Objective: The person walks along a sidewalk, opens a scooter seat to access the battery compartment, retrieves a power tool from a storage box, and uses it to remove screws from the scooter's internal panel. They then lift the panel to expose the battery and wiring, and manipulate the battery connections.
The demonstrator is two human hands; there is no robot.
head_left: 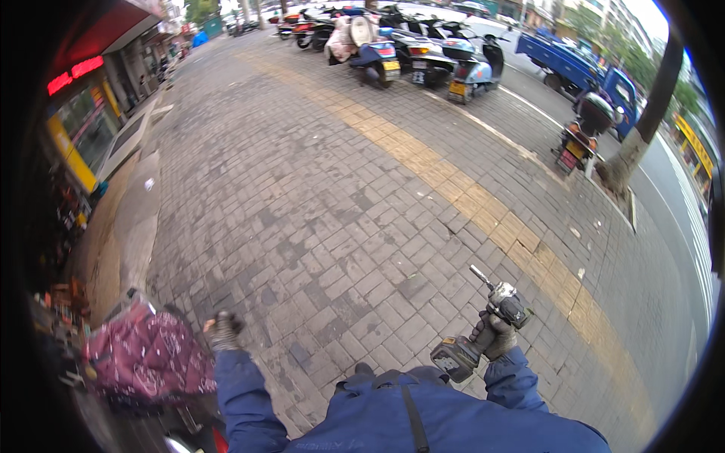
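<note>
Right hand fingers clamped round the cordless drill grip — battery below the fingers, bit beyond. Likely rigid and bottom-heavy; the grip is the sound hold. Left hand gloved — closure cannot be told.

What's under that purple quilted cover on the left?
The cover hides almost everything beneath it. Only a dark body with a red patch shows below its edge. The left hand is beside it; the right hand holds a drill.
</note>
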